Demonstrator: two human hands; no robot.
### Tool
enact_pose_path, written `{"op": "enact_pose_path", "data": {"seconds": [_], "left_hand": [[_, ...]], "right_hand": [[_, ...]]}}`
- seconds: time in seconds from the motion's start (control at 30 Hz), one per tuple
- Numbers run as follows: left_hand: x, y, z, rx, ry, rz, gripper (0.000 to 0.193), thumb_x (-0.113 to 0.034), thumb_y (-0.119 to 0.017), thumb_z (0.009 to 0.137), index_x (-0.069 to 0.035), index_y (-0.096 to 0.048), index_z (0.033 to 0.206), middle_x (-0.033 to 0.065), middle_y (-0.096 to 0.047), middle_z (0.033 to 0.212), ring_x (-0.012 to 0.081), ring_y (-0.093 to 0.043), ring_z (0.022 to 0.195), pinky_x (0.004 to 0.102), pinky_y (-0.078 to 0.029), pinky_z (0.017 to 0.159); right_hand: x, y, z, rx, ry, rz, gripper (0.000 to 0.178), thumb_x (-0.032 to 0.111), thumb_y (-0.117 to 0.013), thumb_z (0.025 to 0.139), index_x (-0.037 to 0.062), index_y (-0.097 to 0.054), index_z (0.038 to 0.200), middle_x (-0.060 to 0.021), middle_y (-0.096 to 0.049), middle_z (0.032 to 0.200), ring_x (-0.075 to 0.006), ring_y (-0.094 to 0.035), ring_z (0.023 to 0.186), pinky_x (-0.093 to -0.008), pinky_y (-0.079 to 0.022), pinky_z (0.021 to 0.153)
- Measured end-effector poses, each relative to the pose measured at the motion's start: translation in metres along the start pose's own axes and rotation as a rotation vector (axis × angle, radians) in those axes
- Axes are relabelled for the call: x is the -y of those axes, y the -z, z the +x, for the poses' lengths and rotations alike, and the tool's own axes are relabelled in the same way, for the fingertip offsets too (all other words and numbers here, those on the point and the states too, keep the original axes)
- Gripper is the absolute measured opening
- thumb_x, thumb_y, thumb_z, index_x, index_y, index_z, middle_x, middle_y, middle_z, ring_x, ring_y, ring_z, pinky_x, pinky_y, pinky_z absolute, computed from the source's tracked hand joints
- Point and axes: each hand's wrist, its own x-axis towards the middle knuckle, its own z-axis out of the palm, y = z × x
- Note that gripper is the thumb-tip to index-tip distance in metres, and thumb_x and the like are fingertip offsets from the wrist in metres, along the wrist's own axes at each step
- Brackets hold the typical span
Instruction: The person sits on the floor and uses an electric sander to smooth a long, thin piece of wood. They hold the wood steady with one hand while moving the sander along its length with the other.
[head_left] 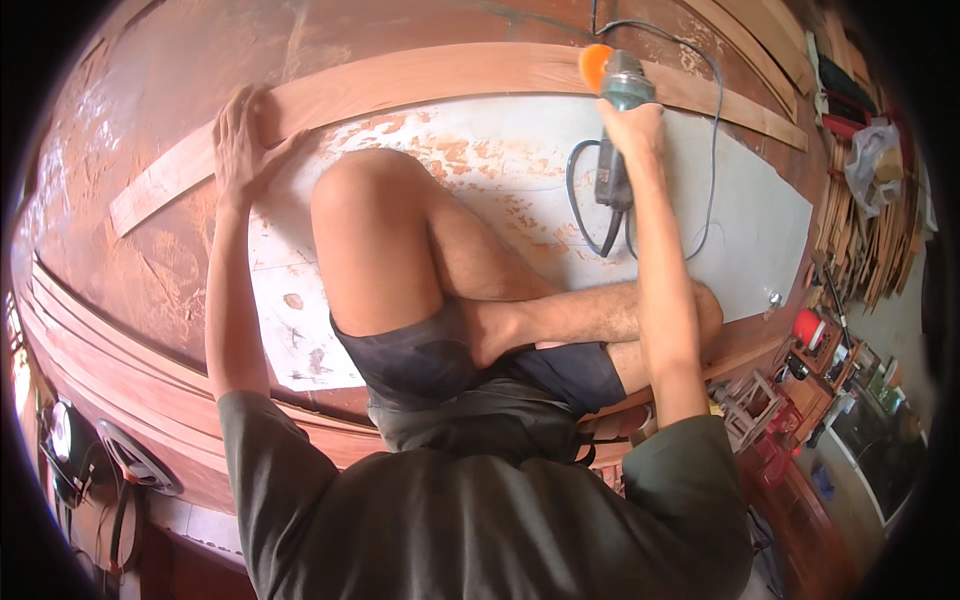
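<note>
A long, thin wooden board [430, 80] lies across the work surface in front of my crossed legs. Toward its left end my left hand [240, 150] rests on it, fingers spread and thumb pointing right. My right hand [633, 130] is wrapped round the body of an angle grinder [628, 88], whose dark rear end and cord hang toward me. The grinder's orange disc [597, 68] is at the board's far edge, right of the middle; whether it touches the wood I cannot tell.
I sit on a white, dust-stained sheet [740, 190]. The grinder's cord [718, 120] loops on the right. More boards [120, 350] lie at the left and others [745, 50] at the far right. Stacked wood strips [870, 245] and a clear plastic bag [872, 165] stand beyond the right edge.
</note>
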Motion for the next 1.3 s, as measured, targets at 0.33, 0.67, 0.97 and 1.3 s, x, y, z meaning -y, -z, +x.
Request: {"op": "enact_pose_path", "data": {"seconds": [0.33, 0.67, 0.97, 1.3], "left_hand": [[0.013, -0.008, -0.005, -0.007, 0.028, 0.065, 0.093, -0.066, -0.075, 0.081, -0.012, -0.046, 0.151, 0.0118, -0.043, 0.159, 0.0324, -0.036, 0.148, 0.0475, -0.026, 0.124], [0.005, -0.005, -0.001, 0.015, 0.053, 0.051, 0.091, -0.065, -0.075, 0.082, -0.010, -0.047, 0.150, 0.0113, -0.042, 0.160, 0.0351, -0.034, 0.149, 0.0475, -0.027, 0.125], [0.015, -0.008, -0.005, 0.012, 0.046, 0.056, 0.093, -0.066, -0.074, 0.081, -0.010, -0.047, 0.150, 0.0122, -0.044, 0.158, 0.0357, -0.035, 0.148, 0.0471, -0.026, 0.125], [0.013, -0.007, -0.003, -0.006, 0.041, 0.044, 0.091, -0.066, -0.073, 0.082, -0.012, -0.048, 0.150, 0.0108, -0.044, 0.158, 0.0333, -0.037, 0.147, 0.0465, -0.027, 0.124]], "right_hand": [[0.038, -0.030, -0.038, 0.075, 0.078, -0.037, 0.087, 0.039, -0.082, 0.074, -0.0174, -0.046, 0.129, -0.0347, -0.067, 0.118, -0.0429, -0.070, 0.110, -0.0442, -0.057, 0.098], [0.019, -0.032, -0.023, -0.095, -0.024, -0.100, 0.079, 0.039, -0.083, 0.072, -0.0178, -0.059, 0.122, -0.0320, -0.071, 0.116, -0.0396, -0.073, 0.107, -0.0431, -0.057, 0.095], [0.062, -0.029, -0.063, 0.126, 0.094, -0.048, 0.089, 0.036, -0.080, 0.078, -0.0201, -0.040, 0.135, -0.0312, -0.070, 0.115, -0.0388, -0.072, 0.105, -0.0416, -0.059, 0.096], [0.041, -0.027, -0.008, 0.020, -0.023, -0.053, 0.080, 0.041, -0.083, 0.070, -0.0160, -0.062, 0.123, -0.0300, -0.072, 0.115, -0.0364, -0.074, 0.103, -0.0404, -0.059, 0.093]]}}
